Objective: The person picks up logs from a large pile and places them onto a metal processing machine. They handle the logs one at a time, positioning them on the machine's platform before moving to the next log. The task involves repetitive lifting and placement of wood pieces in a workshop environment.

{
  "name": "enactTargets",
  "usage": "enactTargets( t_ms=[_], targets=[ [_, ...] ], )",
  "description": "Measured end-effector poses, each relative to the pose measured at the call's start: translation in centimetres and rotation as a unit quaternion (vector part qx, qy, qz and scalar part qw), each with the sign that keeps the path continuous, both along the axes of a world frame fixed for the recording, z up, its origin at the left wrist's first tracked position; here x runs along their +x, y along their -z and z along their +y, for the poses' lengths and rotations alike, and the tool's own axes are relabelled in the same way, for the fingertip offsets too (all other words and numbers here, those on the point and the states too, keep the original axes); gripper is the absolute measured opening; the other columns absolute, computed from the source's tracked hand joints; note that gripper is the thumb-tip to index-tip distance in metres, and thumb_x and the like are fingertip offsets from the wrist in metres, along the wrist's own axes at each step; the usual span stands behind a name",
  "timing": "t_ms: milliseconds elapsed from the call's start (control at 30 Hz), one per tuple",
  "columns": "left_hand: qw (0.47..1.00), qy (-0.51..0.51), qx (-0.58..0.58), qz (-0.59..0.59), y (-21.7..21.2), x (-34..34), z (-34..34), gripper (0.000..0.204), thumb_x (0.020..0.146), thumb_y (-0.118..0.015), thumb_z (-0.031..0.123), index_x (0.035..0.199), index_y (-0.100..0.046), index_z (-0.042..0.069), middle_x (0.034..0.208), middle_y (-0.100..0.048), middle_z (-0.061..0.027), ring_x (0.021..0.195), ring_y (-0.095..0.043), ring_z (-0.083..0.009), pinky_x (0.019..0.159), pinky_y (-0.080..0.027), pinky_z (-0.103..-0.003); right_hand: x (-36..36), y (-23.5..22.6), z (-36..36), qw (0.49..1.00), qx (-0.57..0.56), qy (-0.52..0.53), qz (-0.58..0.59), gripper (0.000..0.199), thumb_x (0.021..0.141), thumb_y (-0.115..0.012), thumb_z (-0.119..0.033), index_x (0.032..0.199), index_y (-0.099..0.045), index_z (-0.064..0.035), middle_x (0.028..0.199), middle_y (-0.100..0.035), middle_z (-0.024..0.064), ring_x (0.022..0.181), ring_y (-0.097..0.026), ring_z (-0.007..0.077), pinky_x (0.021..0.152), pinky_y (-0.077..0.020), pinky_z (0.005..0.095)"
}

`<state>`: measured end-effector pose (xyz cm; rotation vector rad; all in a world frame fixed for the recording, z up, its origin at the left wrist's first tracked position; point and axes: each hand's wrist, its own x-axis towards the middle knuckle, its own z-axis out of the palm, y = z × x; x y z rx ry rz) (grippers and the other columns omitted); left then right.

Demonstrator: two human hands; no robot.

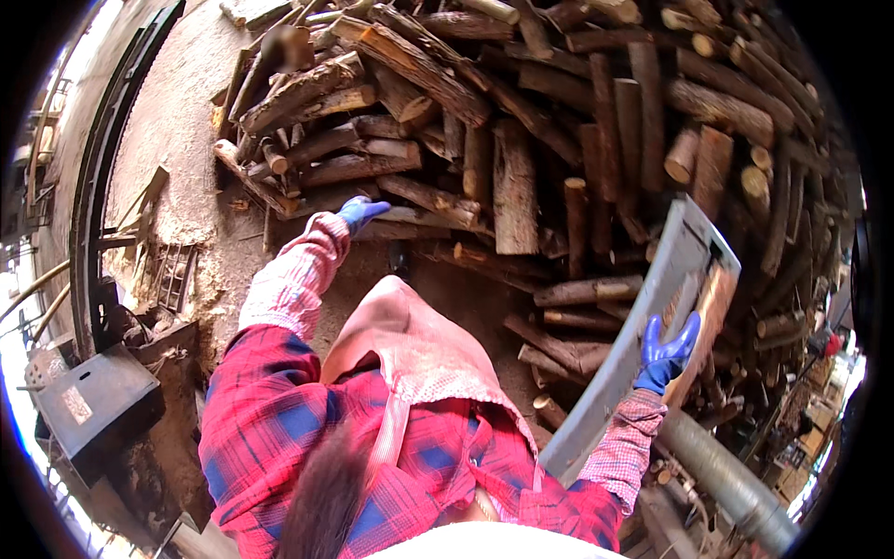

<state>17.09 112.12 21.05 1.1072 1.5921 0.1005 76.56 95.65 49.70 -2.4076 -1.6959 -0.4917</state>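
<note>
Both my hands wear blue gloves. My left hand [361,214] reaches forward at the near edge of the log pile [512,182], its fingers stretched out beside a pale log [410,216]. Whether it touches that log I cannot tell. On my right, my right hand [669,352] has its thumb and fingers spread in a U shape. It lies over the grey metal trough [610,368], against a split piece of wood [705,321] with an orange-brown face that lies along the trough's right side. The fingers are not wrapped round the wood.
Logs are heaped ahead and to the right. A thick grey metal pipe [726,475] runs at lower right, beside the trough. On the left stand a dark metal box [98,405] and a long metal rail [98,186], with dusty ground [177,102] beyond.
</note>
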Motion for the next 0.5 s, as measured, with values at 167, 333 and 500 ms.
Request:
enactTargets(
  t_ms=[167, 333, 500],
  targets=[
    [0.979, -0.156, 0.096, -0.085, 6.6, -1.8, 17.8, 0.086, 0.071, -0.074, 0.061, 0.124, -0.057, -0.005, 0.117, -0.064, -0.0211, 0.110, -0.061, -0.0315, 0.094, -0.047, -0.037, -1.0, 7.1, 5.0, 0.989, -0.130, 0.064, -0.031, 0.087, 0.078, -0.072, -0.044, 0.143, -0.035, -0.0001, 0.146, -0.036, 0.0248, 0.135, -0.037, 0.0396, 0.112, -0.0307, 0.0492],
    [0.930, -0.164, 0.260, 0.204, 11.9, -6.8, 37.5, 0.081, 0.068, -0.072, 0.072, 0.103, -0.068, -0.001, 0.093, -0.070, -0.0158, 0.091, -0.066, -0.0279, 0.087, -0.047, -0.036, -0.2, 9.7, 5.1, 0.979, -0.120, 0.073, -0.146, 0.079, 0.083, -0.070, -0.039, 0.142, -0.035, 0.0012, 0.142, -0.041, 0.0233, 0.129, -0.043, 0.0409, 0.110, -0.0352, 0.0500],
    [0.895, -0.195, 0.271, 0.298, 9.8, -7.6, 49.9, 0.082, 0.074, -0.065, 0.071, 0.114, -0.065, -0.001, 0.108, -0.068, -0.0219, 0.109, -0.063, -0.0306, 0.095, -0.044, -0.038, 0.8, 10.0, 5.1, 0.966, -0.155, 0.104, -0.177, 0.077, 0.087, -0.065, -0.042, 0.144, -0.034, 0.0001, 0.145, -0.040, 0.0233, 0.131, -0.042, 0.0397, 0.110, -0.0351, 0.0479]
  ],
)
